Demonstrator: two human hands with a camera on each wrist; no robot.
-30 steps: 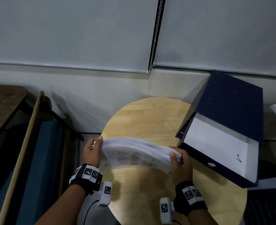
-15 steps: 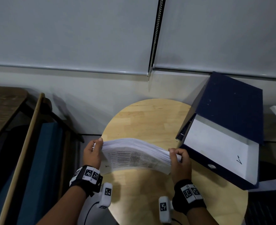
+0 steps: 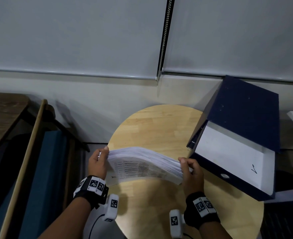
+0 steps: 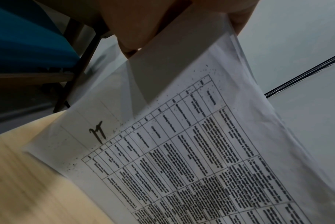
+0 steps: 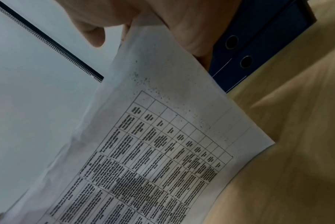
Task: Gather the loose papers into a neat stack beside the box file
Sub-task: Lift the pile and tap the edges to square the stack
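Note:
A thick stack of white papers (image 3: 142, 163) printed with tables is held upright on its long edge above the round wooden table (image 3: 156, 128). My left hand (image 3: 99, 161) grips its left end, my right hand (image 3: 188, 167) grips its right end. The front sheet faces me, and its table shows close up in the left wrist view (image 4: 182, 159) and the right wrist view (image 5: 163, 151). The dark blue box file (image 3: 242, 118) lies open just right of the stack, its white inside (image 3: 228, 152) showing, its lid raised. My right hand is close to its near left corner.
A dark wooden desk (image 3: 2, 109) and a blue chair (image 3: 44, 169) with a wooden frame stand to the left. Grey roller blinds with a bead chain (image 3: 163, 42) hang behind. Bare tabletop lies in front of and behind the stack.
The stack and both hands have barely shifted, sitting slightly lower toward the table than a second ago. Both grips are the same.

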